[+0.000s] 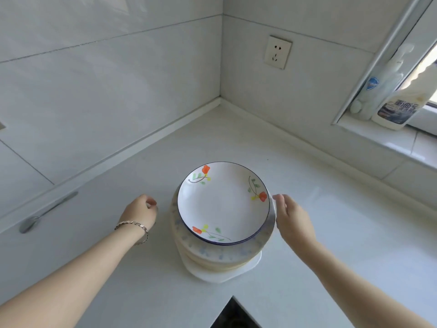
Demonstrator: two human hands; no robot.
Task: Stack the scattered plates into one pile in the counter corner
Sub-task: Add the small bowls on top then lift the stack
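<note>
At far left of the frame a spoon [45, 214] lies on the white worktop [331, 221]. Right of it, the left hand [139, 213] hovers loosely curled, its grip empty, near the pile of plates [222, 233] at centre. A flowered plate [223, 202] tops the pile. Just right, the right hand [294, 221] is spread wide, fingertips [279, 198] at the pile's rim. Two bottles [387, 95] stand upper right.

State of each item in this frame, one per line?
Pile of ceramic plates: stacked, short of the corner.
Flower-painted white top plate: upright, empty.
Left hand: curled, off the pile.
Right hand: open, beside the rim.
Metal spoon: lying flat.
White wall socket: unplugged.
</note>
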